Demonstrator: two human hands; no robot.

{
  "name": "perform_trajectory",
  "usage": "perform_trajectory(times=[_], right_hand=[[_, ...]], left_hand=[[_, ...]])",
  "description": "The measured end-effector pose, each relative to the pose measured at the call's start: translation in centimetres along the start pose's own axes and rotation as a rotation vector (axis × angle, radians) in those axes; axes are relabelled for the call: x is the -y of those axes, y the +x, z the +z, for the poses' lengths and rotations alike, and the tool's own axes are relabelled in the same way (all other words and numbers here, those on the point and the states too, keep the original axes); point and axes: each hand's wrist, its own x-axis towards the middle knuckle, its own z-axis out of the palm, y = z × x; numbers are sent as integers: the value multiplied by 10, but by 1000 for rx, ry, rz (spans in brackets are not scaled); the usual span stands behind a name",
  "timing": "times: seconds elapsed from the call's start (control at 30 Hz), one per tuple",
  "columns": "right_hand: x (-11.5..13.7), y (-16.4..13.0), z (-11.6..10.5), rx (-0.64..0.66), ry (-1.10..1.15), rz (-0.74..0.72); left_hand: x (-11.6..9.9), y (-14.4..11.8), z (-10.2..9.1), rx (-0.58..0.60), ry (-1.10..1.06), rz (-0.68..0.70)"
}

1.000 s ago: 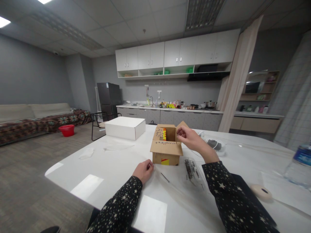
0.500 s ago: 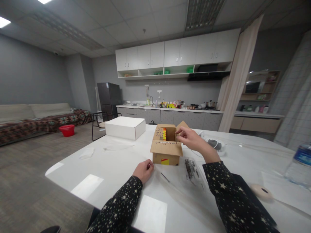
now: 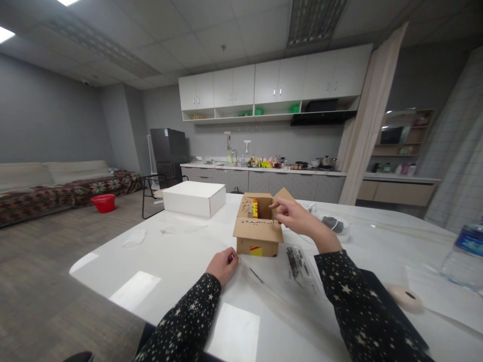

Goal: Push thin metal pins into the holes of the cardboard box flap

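Centrally in the frame, a small open box (image 3: 258,226) sits on the white table (image 3: 181,251). Right hand (image 3: 298,217) hovers over its right rim, fingers pinched narrow; whether they hold anything I cannot tell. Left hand (image 3: 223,265) rests curled on the table, lower left of the box. A bag of screws (image 3: 298,261) lies lower right, a white box (image 3: 194,197) upper left.

A white glossy surface (image 3: 177,261) carries 2 boxes: an open cardboard box (image 3: 258,236) near the middle and a closed white box (image 3: 194,197) farther back to the left. Just right of the cardboard box lies a clear bag of dark screws (image 3: 298,261), with 1 loose screw (image 3: 255,275) beside it. A water bottle (image 3: 464,256) stands at the right edge, a beige disc (image 3: 405,296) nearer.
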Motion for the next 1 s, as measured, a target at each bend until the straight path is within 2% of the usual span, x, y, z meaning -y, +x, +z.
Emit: perform_trajectory(times=[0.3, 0.47, 0.7, 1.0], right_hand=[[-3, 1, -3, -80, -84, -28], [-7, 3, 2, -9, -57, -11], [-8, 4, 1, -16, -66, 20], [3, 1, -3, -17, -151, 83]], left_hand=[[2, 2, 1, 8, 8, -1], [1, 1, 1, 4, 14, -5], [0, 1, 1, 2, 2, -6], [-1, 1, -1, 7, 5, -14]])
